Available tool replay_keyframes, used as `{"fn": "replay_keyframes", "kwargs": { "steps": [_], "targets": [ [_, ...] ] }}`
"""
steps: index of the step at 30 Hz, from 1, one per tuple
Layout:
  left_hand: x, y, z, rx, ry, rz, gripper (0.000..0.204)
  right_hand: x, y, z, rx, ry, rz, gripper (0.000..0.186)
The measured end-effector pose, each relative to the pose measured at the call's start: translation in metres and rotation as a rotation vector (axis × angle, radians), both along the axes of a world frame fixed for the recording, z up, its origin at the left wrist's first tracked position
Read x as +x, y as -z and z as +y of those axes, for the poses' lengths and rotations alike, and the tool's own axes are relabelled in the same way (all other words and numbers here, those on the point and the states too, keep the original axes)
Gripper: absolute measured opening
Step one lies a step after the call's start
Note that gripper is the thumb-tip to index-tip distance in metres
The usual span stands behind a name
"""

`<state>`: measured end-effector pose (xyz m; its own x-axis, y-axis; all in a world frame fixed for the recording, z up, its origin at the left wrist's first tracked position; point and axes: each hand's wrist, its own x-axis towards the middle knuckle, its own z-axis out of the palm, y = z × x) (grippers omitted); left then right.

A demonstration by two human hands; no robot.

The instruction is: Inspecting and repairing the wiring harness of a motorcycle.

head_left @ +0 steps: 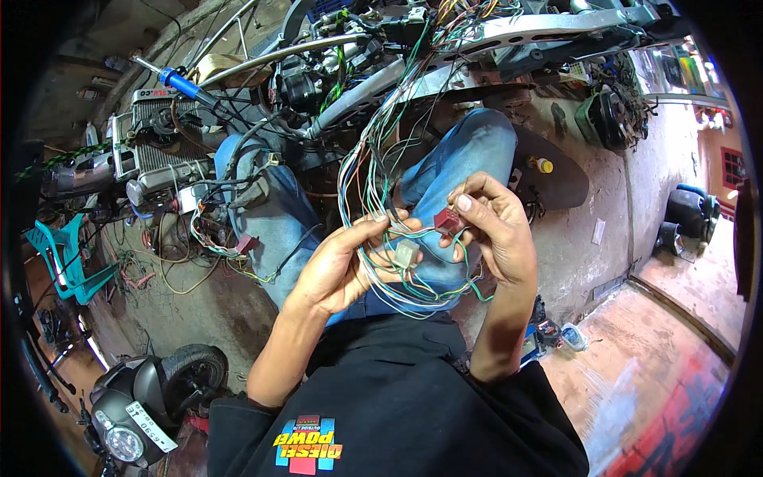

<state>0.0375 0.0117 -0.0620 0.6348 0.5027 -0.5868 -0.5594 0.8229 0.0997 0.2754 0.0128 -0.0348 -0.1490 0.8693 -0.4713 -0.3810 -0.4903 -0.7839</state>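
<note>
A loop of thin multicoloured wires (346, 187) hangs from the motorcycle frame down to my lap. My left hand (350, 258) is closed around part of this wiring, its thumb pressing the strands against the fingers. Beside those fingers a pale translucent connector (406, 254) sits on its wires. Between thumb and fingertips, my right hand (494, 226) pinches a dark red connector (447, 221), with green and other wires running from it toward the left hand. The two hands are close together above my thighs.
The bare silver motorcycle frame (358, 99) spans the far side. To the left are a radiator (163, 131), another red connector (248, 244) on wires and a turquoise plastic stool (70, 258). A scooter (131, 421) stands at lower left. A yellow-capped bottle (544, 165) lies right of my knee.
</note>
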Motion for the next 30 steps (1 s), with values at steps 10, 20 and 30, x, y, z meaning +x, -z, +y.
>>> {"fn": "replay_keyframes", "kwargs": {
  "steps": [10,20,30],
  "targets": [
    [0.006,-0.011,-0.008,-0.037,-0.094,-0.042,0.034,0.015,-0.012,-0.010,0.196,-0.021,-0.181,0.031],
    [0.008,-0.012,-0.007,-0.192,-0.179,-0.324,0.032,0.011,-0.033,-0.024,0.657,0.220,-0.502,0.031],
    [0.006,-0.017,-0.003,-0.235,-0.229,-0.383,0.025,-0.027,-0.060,-0.021,0.774,-0.045,-1.120,0.023]
  ]
}}
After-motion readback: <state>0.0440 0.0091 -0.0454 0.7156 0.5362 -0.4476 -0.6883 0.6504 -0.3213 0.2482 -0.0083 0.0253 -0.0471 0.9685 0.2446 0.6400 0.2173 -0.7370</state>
